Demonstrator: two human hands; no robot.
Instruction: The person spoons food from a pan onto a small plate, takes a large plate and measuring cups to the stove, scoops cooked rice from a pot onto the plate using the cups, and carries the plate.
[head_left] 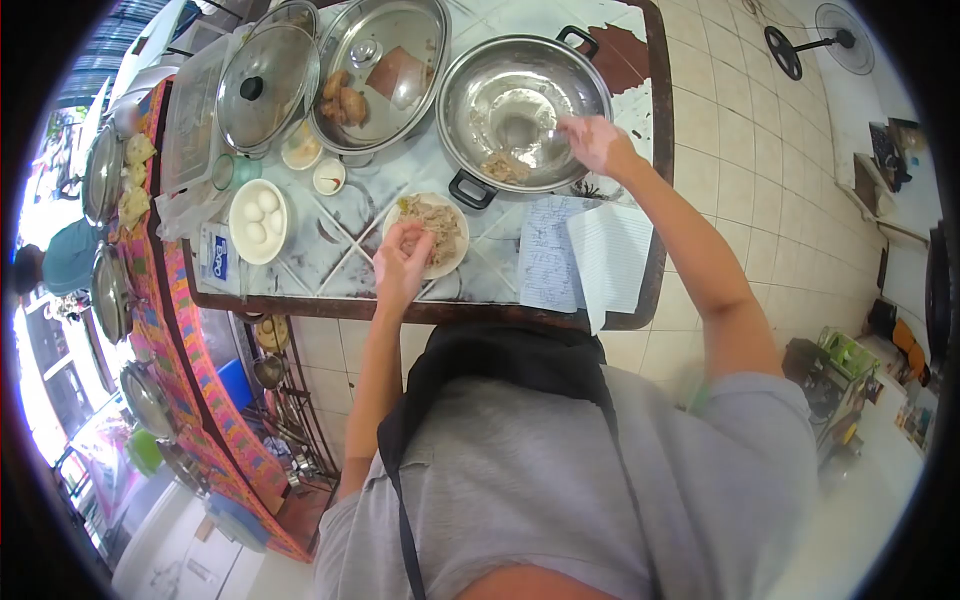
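My left hand (403, 255) is over the left side of a small white plate (460, 255), its fingers bunched together on the pale shredded food (440, 222) there. My right hand (597, 145) is closed at the right side of a wide steel pan (465, 75) with black handles. A thin, shiny thing may be in those fingers, but glare blurs it. Inside the pan, a small heap of shredded food (505, 167) lies near the lower wall.
Handwritten paper sheets (550, 250) lie right of the plate. Left are a bowl of several eggs (280, 240), small cups (329, 177) and a glass lid (290, 70). An oval steel dish (435, 20) holds browned meat (343, 103). The table's edge (430, 313) runs before my apron.
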